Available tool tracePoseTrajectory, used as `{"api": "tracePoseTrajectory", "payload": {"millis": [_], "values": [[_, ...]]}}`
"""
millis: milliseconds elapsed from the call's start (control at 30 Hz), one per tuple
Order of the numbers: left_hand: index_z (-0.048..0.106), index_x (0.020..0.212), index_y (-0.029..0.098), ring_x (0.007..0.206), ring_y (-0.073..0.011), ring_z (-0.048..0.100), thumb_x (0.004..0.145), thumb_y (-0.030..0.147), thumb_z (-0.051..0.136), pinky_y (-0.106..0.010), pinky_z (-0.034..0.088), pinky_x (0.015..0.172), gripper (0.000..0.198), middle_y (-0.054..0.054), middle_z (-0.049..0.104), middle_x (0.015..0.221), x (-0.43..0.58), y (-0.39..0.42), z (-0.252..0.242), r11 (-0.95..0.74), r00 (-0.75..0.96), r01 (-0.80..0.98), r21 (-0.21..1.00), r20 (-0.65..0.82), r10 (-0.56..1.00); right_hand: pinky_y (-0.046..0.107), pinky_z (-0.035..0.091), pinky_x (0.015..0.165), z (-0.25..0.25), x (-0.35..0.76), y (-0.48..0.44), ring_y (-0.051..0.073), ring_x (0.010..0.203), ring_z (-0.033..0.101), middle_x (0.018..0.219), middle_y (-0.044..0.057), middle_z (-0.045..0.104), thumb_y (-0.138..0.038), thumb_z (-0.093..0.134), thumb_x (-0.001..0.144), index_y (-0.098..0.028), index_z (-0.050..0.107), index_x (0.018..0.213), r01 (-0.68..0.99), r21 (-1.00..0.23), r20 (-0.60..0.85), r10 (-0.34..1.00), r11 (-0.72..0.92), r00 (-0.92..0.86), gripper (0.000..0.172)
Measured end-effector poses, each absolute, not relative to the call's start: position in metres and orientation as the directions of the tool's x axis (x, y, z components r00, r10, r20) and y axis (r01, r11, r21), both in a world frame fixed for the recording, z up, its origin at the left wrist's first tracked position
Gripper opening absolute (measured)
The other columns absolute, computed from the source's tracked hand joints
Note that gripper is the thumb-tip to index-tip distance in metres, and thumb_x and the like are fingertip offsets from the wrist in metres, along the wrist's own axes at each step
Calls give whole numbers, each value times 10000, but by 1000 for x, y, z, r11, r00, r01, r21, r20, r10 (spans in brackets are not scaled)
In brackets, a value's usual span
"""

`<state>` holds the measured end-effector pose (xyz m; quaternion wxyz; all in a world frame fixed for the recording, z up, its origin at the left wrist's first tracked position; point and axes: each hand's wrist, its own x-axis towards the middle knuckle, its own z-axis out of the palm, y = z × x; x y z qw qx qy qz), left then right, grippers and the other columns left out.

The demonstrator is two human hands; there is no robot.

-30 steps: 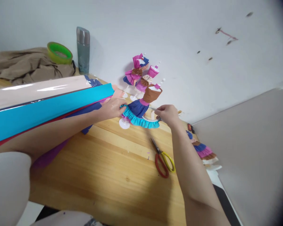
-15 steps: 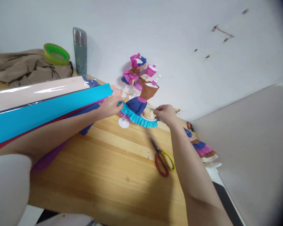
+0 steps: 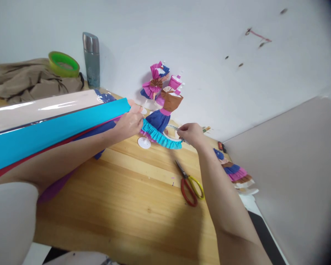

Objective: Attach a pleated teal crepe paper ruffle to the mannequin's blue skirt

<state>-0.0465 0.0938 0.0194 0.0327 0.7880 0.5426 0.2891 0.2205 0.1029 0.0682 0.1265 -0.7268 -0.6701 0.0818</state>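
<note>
White wall across the top of the frame, a few dark marks on it at upper right. Pale wooden table below, filling the centre and lower centre.

Hands, as seen from where I stand: left hand, just left of centre, fingers closed on the left end of a turquoise ruffled strip. Right hand, right of centre, fingers pinched together at the strip's other end, by a pale curved band; cannot tell exactly which edges it grips. Strip spans between the hands in mid-frame, in front of a miniature dress with brown top, pink waist and blue skirt. White round base beneath the strip's left part.

Behind: two more small dressed figures, one magenta with a brown fan.

Centre right, on the table: scissors, one red handle, one yellow, blades pointing up-left. Right edge of table: tiered paper dress.

Left side: turquoise paper beside a wrapped pale pink roll. Upper left: tape roll on brown cloth; flask upright near them.
</note>
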Motion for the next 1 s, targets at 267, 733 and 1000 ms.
{"api": "tracePoseTrajectory", "payload": {"millis": [267,733,1000], "values": [[749,1148,92,792,-289,702,938,197,397,-374,478,699,423,-194,758,933,-44,90,24,-362,247,895,261,387,888,231,445,590,66,220,101,190,686,711,724,103,787,-152,618,755,-124,814,837,955,-295,45,998,-26,41,215],[752,1221,160,955,-299,724,905,248,488,-358,502,779,421,-133,789,1029,-49,98,23,-356,209,856,375,380,901,210,442,533,66,221,95,163,590,679,628,83,744,-128,594,748,-112,776,777,926,-377,18,1000,-13,21,185],[791,1098,153,947,-240,721,869,300,647,-326,536,876,308,-105,790,1064,-50,114,11,-377,185,668,642,348,919,210,446,518,67,220,92,153,556,662,619,80,739,-127,584,750,-106,770,769,913,-409,7,1000,-18,23,188]]}}
